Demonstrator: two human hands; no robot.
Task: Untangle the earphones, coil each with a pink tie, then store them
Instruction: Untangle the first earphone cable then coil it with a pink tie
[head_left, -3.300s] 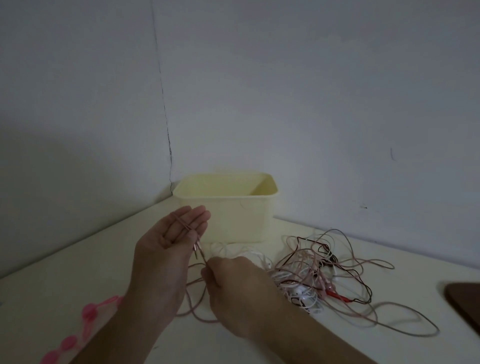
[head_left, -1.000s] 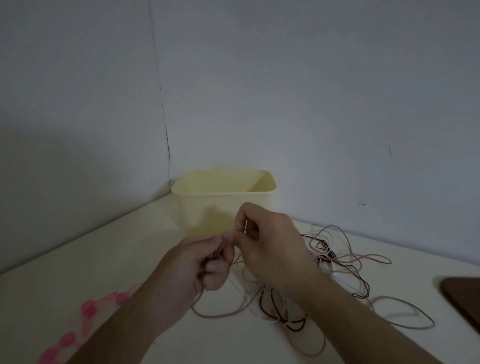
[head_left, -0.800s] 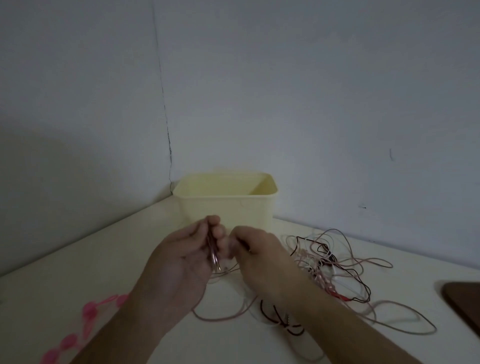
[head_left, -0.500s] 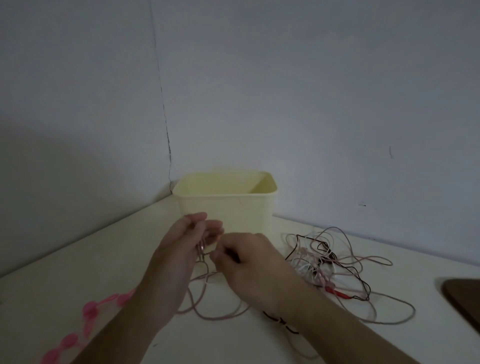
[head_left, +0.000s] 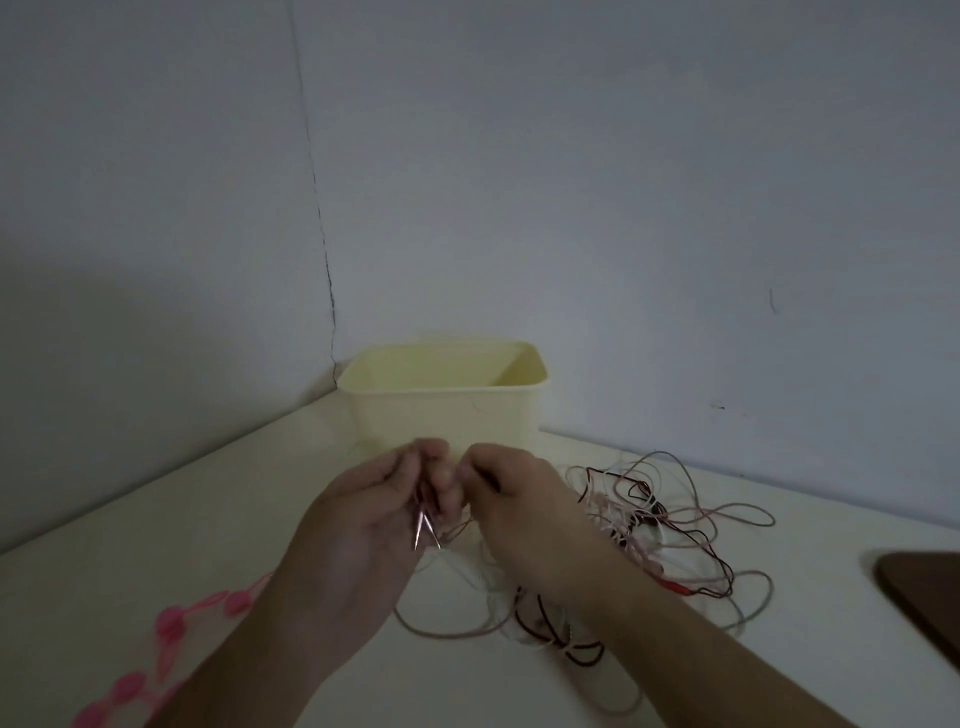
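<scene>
1. pink cord (head_left: 423, 525): a few short loops of it sit in the left hand (head_left: 363, 535), with the rest trailing down to the table (head_left: 156, 545) and off toward the tangle (head_left: 665, 525) at about 3 o'clock from the hands.
2. step in hand, as judged: coiling one earphone while freeing it from the pile. the tangle is not yet sorted out; dark, white and pink cords cross each other in it.
3. next move likely calls for drawing more slack out of the tangle without tightening a knot, then laying another loop on the left hand.
4. left hand: fingers curled partway around the loops, thumb side up, holding the coil.
5. right hand (head_left: 514, 499): fingertips closed narrow, pinching the cord right beside the left fingertips; the exact pinch point is too dim to tell.
6. pink ties (head_left: 171, 629): a strip lies on the table at 8 o'clock from the hands, untouched.
7. yellow bin (head_left: 441, 410): stands at 12 o'clock behind the hands in the corner; what's inside can't be seen.
8. dark flat thing (head_left: 924, 587) at the right edge, unidentified.
</scene>
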